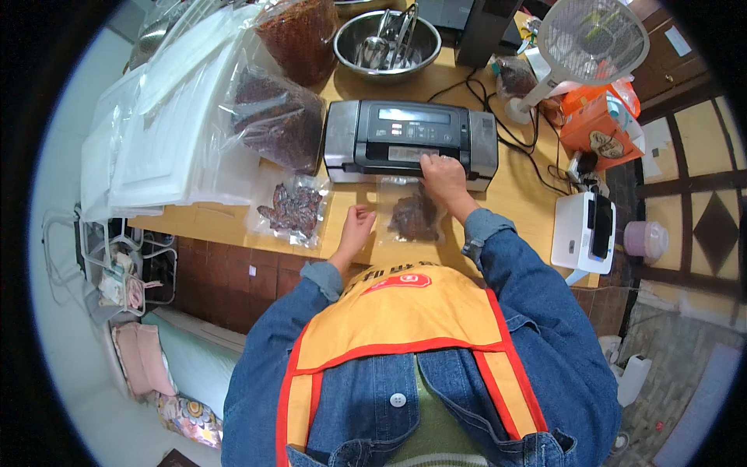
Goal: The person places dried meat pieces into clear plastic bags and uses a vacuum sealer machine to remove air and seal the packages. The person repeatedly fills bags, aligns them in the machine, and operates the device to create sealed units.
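Note:
A black and silver vacuum sealer [411, 131] with a lit panel stands on the wooden table. My right hand [444, 178] is closed over the front handle of its lid. Below the machine lies a clear plastic bag of dark brown food [413, 219], its upper end at the sealer's front edge. Whether that end is inside the machine is hidden. My left hand [358, 227] hovers just left of this bag, fingers loosely bent and holding nothing. Further left, a flat clear bag of dark reddish pieces [295, 211] rests on the table.
Large clear bags of dark food [277, 119] and white plastic containers [169, 140] crowd the left. Behind the sealer is a steel bowl [388, 44] with scoops. Black cables [519, 140], an orange box [601, 131] and a white device [575, 230] stand right.

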Available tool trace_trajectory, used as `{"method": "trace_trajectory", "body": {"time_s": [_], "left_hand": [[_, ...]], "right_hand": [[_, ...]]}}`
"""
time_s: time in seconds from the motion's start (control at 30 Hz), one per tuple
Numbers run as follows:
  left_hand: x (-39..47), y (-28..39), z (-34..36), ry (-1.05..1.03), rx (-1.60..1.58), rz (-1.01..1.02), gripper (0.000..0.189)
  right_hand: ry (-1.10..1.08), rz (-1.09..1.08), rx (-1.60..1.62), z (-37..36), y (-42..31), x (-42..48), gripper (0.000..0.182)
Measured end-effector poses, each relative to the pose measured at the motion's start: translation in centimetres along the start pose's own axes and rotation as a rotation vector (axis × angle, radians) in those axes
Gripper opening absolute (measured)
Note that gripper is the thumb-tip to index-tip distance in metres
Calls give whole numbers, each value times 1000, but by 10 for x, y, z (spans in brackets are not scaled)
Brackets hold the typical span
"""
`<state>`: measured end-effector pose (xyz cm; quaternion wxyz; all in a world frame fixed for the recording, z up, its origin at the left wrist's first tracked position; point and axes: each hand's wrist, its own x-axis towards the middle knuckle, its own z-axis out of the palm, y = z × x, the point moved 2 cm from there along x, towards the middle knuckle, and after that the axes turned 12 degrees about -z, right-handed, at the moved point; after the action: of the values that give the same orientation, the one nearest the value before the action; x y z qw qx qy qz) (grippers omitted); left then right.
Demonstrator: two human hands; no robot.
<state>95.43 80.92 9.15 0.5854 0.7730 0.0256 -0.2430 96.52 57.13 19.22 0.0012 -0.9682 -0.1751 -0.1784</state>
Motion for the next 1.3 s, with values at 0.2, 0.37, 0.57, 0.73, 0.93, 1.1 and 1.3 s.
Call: {"method": "trace_trajectory", "body": {"time_s": [0.2, 0.37, 0.57, 0.73, 0.93, 1.1, 1.3], "left_hand": [[7, -13, 16, -159, -112, -277, 49], [12, 1, 30, -432, -122, -442, 39], [-18, 32, 38, -665, -368, -676, 33], [-19, 56, 39, -595, -387, -782, 28], [-18, 52, 43, -612, -582, -747, 36], [-21, 45, 43, -590, -602, -765, 33], [-9, 22, 36, -511, -524, -666, 29]], "right_hand": [[86, 79, 134, -15, -16, -10, 44], [291, 713, 451, 6, -36, -97, 57], [-81, 1195, 1980, 20, -60, -114, 29], [-49, 1179, 1890, 10, -52, -93, 28], [-46, 1218, 1810, 12, -53, -100, 24], [-130, 1143, 1725, 19, -49, -103, 25], [-113, 1074, 1554, 51, -47, -120, 28]]}}
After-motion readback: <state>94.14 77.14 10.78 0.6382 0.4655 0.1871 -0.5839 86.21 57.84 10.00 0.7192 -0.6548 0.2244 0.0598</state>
